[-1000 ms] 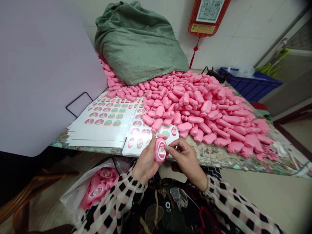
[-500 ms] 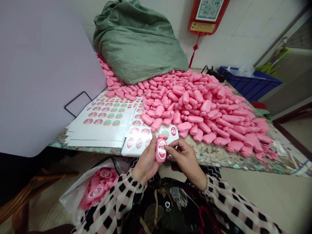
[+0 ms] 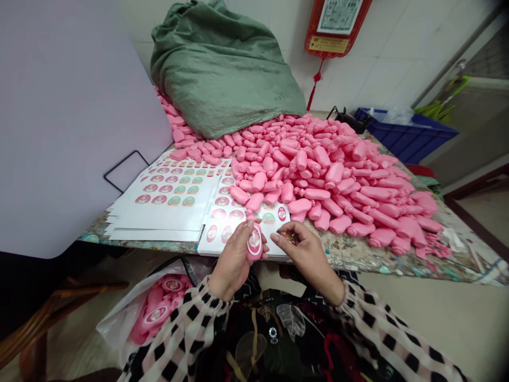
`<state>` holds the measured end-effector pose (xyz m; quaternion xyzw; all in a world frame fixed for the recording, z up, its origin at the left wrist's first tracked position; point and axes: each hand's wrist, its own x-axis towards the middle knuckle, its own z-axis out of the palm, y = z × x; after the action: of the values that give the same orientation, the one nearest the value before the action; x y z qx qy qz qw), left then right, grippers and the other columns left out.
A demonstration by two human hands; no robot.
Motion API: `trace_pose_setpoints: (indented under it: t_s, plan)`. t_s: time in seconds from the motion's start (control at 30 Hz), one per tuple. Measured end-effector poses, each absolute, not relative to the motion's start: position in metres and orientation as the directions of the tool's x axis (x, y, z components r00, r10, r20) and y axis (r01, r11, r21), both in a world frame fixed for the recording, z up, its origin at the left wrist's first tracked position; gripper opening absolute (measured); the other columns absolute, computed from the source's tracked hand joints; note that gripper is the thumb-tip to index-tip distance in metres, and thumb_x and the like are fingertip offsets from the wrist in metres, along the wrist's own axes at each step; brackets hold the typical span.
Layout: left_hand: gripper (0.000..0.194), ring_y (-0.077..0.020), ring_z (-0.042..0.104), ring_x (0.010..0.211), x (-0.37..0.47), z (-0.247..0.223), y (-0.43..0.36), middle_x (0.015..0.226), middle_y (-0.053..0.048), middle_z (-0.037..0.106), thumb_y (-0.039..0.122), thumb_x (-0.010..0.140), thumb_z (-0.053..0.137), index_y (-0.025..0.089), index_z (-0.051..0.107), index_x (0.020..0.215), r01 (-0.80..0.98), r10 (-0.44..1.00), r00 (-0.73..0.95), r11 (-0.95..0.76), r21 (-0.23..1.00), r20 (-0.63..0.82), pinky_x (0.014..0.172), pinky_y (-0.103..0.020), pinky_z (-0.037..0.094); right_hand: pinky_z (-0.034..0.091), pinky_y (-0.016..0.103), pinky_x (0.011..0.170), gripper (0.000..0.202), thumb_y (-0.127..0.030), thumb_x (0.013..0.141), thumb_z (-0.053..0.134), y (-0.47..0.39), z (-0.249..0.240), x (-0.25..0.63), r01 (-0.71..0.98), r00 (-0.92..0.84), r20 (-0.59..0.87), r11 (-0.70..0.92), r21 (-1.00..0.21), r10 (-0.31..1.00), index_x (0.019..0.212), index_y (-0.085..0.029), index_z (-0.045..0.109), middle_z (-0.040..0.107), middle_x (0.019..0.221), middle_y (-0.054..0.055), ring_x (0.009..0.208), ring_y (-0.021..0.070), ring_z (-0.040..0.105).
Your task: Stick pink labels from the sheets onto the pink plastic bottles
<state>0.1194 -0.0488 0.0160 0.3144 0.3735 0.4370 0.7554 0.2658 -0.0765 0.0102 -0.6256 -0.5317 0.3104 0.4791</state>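
My left hand (image 3: 234, 260) holds a small pink bottle (image 3: 254, 245) with an oval pink and white label facing up. To its right, my right hand (image 3: 308, 257) is apart from the bottle, its thumb and fingers spaced. Its palm side is partly hidden. Beneath and beyond the hands lies a sticker sheet (image 3: 219, 202) with pink and green labels. A large heap of pink bottles (image 3: 318, 194) covers the table behind.
Stacked sticker sheets (image 3: 170, 215) lie at the left of the table (image 3: 350, 259). A green sack (image 3: 230, 74) rests on the heap. Labelled bottles fill a plastic bag (image 3: 115, 313) below left. A blue crate (image 3: 413, 139) stands back right.
My right hand has drawn away from the bottle to the right. My left hand has shifted slightly left and tilted the bottle.
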Motion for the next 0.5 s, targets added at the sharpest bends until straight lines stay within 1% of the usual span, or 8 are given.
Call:
trace_pose_setpoints:
  t_s: [0.07,0.13,0.23,0.33,0.43,0.5]
  plan:
    - [0.036,-0.0133,0.058,0.060,0.125,0.017,-0.053,0.073,-0.002,0.058,0.047,0.085,0.049,0.016,0.055,0.102,-0.461,0.856,0.401,0.495,0.736,-0.325,0.050,-0.024,0.048,0.041,0.024,0.057,0.032,-0.049,0.073,0.064,-0.075,0.010,0.257,0.273,0.251,0.071,0.000,-0.962,0.965,0.086,-0.021,0.057,0.056,0.077,-0.001,0.066,0.0139,0.051]
    - [0.035,-0.0134,0.059,0.063,0.131,0.018,-0.056,0.078,-0.004,0.060,0.046,0.086,0.048,0.014,0.057,0.099,-0.505,0.841,0.423,0.527,0.683,-0.337,0.050,-0.023,0.048,0.039,0.023,0.051,0.036,-0.050,0.071,0.064,-0.074,0.007,0.248,0.201,0.248,0.009,-0.043,-0.979,0.969,0.092,-0.023,0.055,0.054,0.078,-0.002,0.061,0.0122,0.050]
    - [0.032,-0.0127,0.060,0.069,0.135,0.019,-0.057,0.087,-0.006,0.062,0.040,0.088,0.048,0.013,0.057,0.101,-0.582,0.851,0.390,0.523,0.623,-0.351,0.055,-0.021,0.049,0.036,0.022,0.050,0.045,-0.048,0.063,0.072,-0.076,-0.002,0.241,0.220,0.248,-0.035,-0.092,-0.971,0.968,0.095,-0.023,0.053,0.049,0.076,-0.004,0.060,0.0108,0.046]
    - [0.030,-0.0130,0.061,0.073,0.133,0.017,-0.054,0.089,-0.007,0.062,0.037,0.088,0.048,0.012,0.057,0.101,-0.626,0.833,0.379,0.551,0.552,-0.403,0.059,-0.021,0.051,0.036,0.022,0.053,0.050,-0.044,0.058,0.076,-0.080,-0.012,0.239,0.247,0.217,-0.072,-0.126,-0.961,0.974,0.096,-0.022,0.051,0.046,0.073,-0.005,0.062,0.0107,0.045]
    - [0.030,-0.0119,0.060,0.069,0.127,0.013,-0.051,0.082,-0.005,0.060,0.040,0.087,0.048,0.013,0.057,0.097,-0.642,0.794,0.393,0.598,0.480,-0.463,0.057,-0.021,0.051,0.037,0.023,0.054,0.053,-0.043,0.058,0.077,-0.083,-0.019,0.239,0.214,0.178,-0.085,-0.123,-0.969,0.980,0.099,-0.023,0.049,0.045,0.073,-0.006,0.061,0.0105,0.045]
    - [0.032,-0.0102,0.057,0.063,0.119,0.012,-0.051,0.077,-0.003,0.058,0.043,0.085,0.051,0.014,0.057,0.096,-0.618,0.775,0.398,0.622,0.480,-0.491,0.054,-0.021,0.049,0.037,0.023,0.054,0.049,-0.042,0.062,0.074,-0.085,-0.021,0.243,0.224,0.142,-0.060,-0.091,-0.970,0.988,0.100,-0.023,0.049,0.046,0.072,-0.006,0.061,0.0108,0.046]
